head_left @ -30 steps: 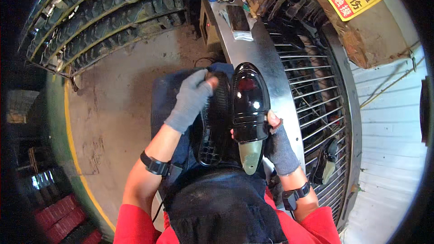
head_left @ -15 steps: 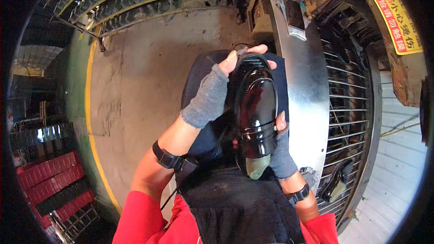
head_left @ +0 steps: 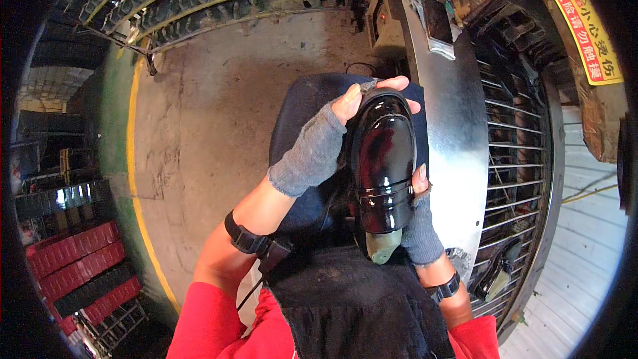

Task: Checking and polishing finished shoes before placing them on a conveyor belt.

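Shoe (head_left: 382,166): glossy black, on a form, held over the lap, just beside the metal guard's (head_left: 458,126) left edge.
Left hand (head_left: 325,143): gloved, fingertips clamped round the toe.
Right hand (head_left: 420,223): gloved, gripping the shoe's side near the heel.
Risk: likely fingerprints on the gloss; possible slip onto concrete floor (head_left: 199,126).

Yellow-and-red rectangular warning sign (head_left: 586,26), upper right.
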Demonstrator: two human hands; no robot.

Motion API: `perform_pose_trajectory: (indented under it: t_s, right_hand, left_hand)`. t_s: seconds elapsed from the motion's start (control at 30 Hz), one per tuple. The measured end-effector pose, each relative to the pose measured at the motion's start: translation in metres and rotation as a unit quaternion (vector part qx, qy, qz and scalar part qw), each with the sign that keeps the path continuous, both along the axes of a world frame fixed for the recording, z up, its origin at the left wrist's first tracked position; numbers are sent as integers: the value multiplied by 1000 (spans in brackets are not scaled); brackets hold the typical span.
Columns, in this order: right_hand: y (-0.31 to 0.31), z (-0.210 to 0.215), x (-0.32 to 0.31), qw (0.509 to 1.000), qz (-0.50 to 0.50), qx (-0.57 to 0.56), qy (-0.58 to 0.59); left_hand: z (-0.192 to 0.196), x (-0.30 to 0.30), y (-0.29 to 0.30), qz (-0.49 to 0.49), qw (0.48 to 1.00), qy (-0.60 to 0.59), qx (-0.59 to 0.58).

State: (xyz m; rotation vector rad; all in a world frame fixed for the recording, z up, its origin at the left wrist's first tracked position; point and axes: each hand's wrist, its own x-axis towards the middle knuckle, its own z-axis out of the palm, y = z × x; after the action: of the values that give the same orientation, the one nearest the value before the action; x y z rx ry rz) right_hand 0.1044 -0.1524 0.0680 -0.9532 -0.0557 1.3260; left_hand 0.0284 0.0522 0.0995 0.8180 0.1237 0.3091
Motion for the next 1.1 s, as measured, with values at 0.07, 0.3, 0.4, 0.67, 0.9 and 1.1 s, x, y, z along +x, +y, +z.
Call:
perform_pose_trajectory:
  t_s: [0.07, 0.3, 0.4, 0.67, 0.9, 1.1]
  right_hand:
    - [-2, -3, 2, 1000, 5, 2, -16]
    - [-7, 0, -3, 998, -15, 15, 52]
    - [-6, 0, -6, 1000, -11, -10, 4]
    - [-6, 11, -9, 999, 38, -17, -10]
    - [-16, 27, 13, 954, 165, -98, -229]
    - [-53, 35, 6, 990, 131, 11, 47]
  left_hand:
    - [1, -1, -2, 0, 999, -2, 40]
    - [17, -19, -10, 30, 975, -14, 218]
    - [31, -28, -7, 17, 964, 79, 253]
    - [44, -46, -8, -4, 958, 81, 274]
    - [59, -67, -25, 107, 970, 47, 213]
    - [49, -69, -23, 196, 962, -82, 173]
